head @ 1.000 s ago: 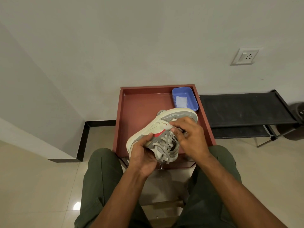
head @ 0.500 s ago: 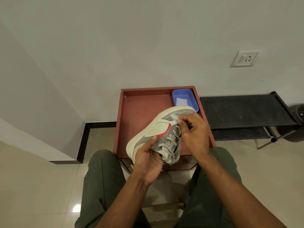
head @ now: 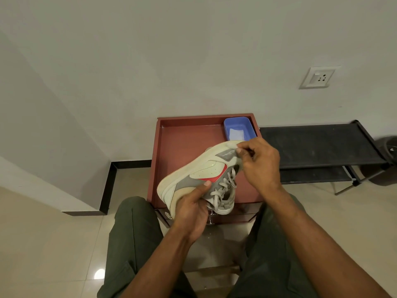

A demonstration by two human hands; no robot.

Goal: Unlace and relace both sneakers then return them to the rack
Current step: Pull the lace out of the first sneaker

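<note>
The person sat with both knees apart in dark green trousers [head: 133, 239], holding one sneaker [head: 199, 175] in the air above the near edge of a red-brown bench [head: 182, 143] with a raised rim. The sneaker was cream and grey with a red flash on its side, tilted so that its sole faced up and to the left and its toe pointed toward the far right. The left hand [head: 191, 211] gripped the heel end from below, its thumb pressed on the grey side panel just beside the red flash, the fingers curled round the underside. The right hand [head: 257, 162] was at the toe end, its grip a pinch: thumb and forefinger were closed on something small and pale at the front of the shoe, most likely the end of the lace, though it was too small to be sure. The grey laces [head: 223, 188] were threaded loosely through the eyelets and hung slack between the two hands. A blue tray [head: 239, 127] with a white scrap inside sat in the far right corner of the bench. Just to the right stood a low black rack [head: 318, 145], its two shelves holding nothing visible. A white wall socket [head: 319, 77] was set in the wall above the rack.
</note>
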